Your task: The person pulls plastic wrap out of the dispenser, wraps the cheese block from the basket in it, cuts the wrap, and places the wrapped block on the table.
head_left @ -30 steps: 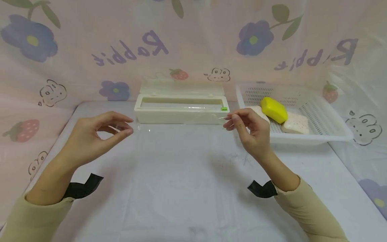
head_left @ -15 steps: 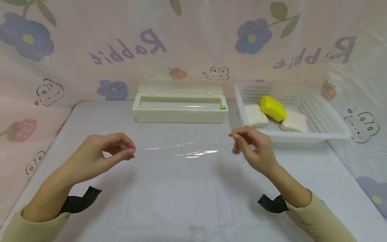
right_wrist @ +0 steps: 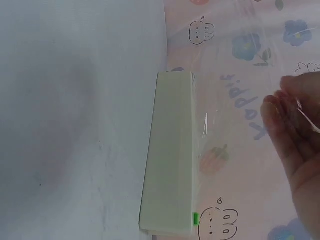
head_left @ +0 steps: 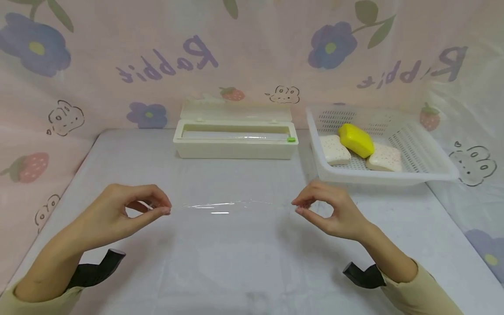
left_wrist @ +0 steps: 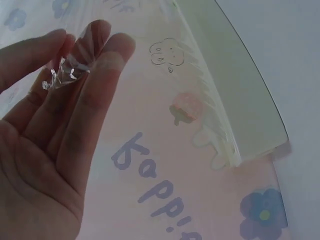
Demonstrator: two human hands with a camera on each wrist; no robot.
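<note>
A clear sheet of cling film [head_left: 220,204] stretches between both hands above the table, visible mainly by its glints. Its left end is pinched between thumb and fingers of my left hand [head_left: 134,210], and the left wrist view shows crumpled film [left_wrist: 70,72] at those fingertips. My right hand [head_left: 332,210] pinches the other end; in the right wrist view a bright fold of film [right_wrist: 306,115] shows by the fingers. Behind the hands stands a cream cling film dispenser box [head_left: 236,150], its lid [head_left: 236,113] raised, with a green slider [head_left: 291,139] at the right end of its front edge.
A white perforated basket [head_left: 393,177] stands at the back right. In it lie two pale speckled blocks [head_left: 383,157] and a yellow block [head_left: 356,140]. A printed curtain [head_left: 244,52] surrounds the white table [head_left: 236,262] behind and at the sides.
Both hands have drawn back from the dispenser box towards the body, carrying the film, which now hangs apart from the box. The box and basket have stayed put.
</note>
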